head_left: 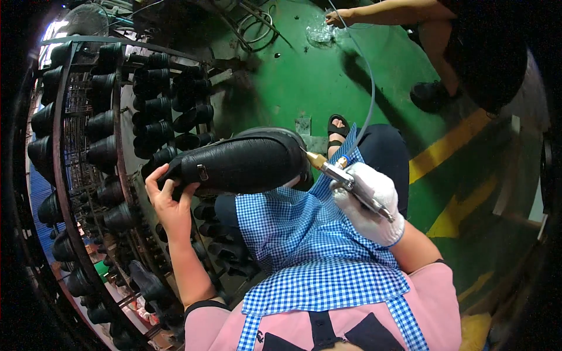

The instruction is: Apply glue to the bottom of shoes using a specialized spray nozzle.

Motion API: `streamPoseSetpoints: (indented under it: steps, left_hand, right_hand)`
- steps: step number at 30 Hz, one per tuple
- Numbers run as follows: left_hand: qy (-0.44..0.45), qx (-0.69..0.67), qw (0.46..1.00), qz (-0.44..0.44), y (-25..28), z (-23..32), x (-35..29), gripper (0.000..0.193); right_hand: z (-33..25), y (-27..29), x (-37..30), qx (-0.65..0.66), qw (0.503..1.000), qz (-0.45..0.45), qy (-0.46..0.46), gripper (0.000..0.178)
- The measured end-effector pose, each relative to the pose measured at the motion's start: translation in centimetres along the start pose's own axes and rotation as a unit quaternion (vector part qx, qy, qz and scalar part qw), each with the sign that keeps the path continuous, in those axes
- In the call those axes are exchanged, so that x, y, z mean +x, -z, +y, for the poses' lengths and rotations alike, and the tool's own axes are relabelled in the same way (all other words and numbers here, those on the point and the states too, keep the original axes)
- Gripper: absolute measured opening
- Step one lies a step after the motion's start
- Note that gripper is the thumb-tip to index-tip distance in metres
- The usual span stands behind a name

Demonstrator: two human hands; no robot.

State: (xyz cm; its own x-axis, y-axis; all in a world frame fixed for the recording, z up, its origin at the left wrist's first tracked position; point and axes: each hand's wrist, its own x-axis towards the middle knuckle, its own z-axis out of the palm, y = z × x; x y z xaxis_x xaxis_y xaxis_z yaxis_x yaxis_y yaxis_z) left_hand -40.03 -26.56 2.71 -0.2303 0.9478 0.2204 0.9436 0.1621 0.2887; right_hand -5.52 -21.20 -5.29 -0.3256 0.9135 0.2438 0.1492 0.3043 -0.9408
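A black leather boot (246, 161) with a small metal buckle lies sideways in front of me. My bare left hand (171, 199) grips the boot by its opening, thumb and fingers closed on the edge. In a white knit glove, my right hand (374, 210) is wrapped round a metal spray gun (351, 180) with a brass nozzle. The nozzle tip points at the boot's toe end, very close to it; whether they touch I cannot tell. A thin grey air hose (373, 88) runs up from the gun. My blue checked apron (328, 228) lies beneath both hands.
A tall metal rack (64, 146) full of black footwear stands close on my left. At the far right, another person's hand (339, 17) reaches toward clear plastic (321, 34) on the green floor (304, 70). Yellow arrows (462, 207) mark the floor on the right.
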Motion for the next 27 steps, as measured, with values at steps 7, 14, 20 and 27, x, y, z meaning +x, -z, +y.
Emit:
streamPoseSetpoints:
  steps: [7,14,20,27]
  left_hand:
    - [0.083,0.067,0.991,0.083,-1.4,2.2,-3.1,0.025]
    - [0.074,0.110,0.991,0.035,-0.4,4.7,-7.9,0.026]
    - [0.103,-0.045,0.994,0.007,0.1,6.4,-9.6,0.022]
    - [0.101,-0.035,0.994,0.006,-0.3,6.8,-9.7,0.022]
  right_hand:
    - [1.1,-3.6,2.0,-0.023,0.996,0.077,0.046,0.018]
    - [1.5,-10.4,4.1,0.045,0.997,0.061,0.010,0.016]
    - [0.7,-11.6,3.9,0.045,0.998,0.022,0.048,0.014]
    - [-0.5,-11.5,1.1,-0.010,0.996,-0.013,0.093,0.015]
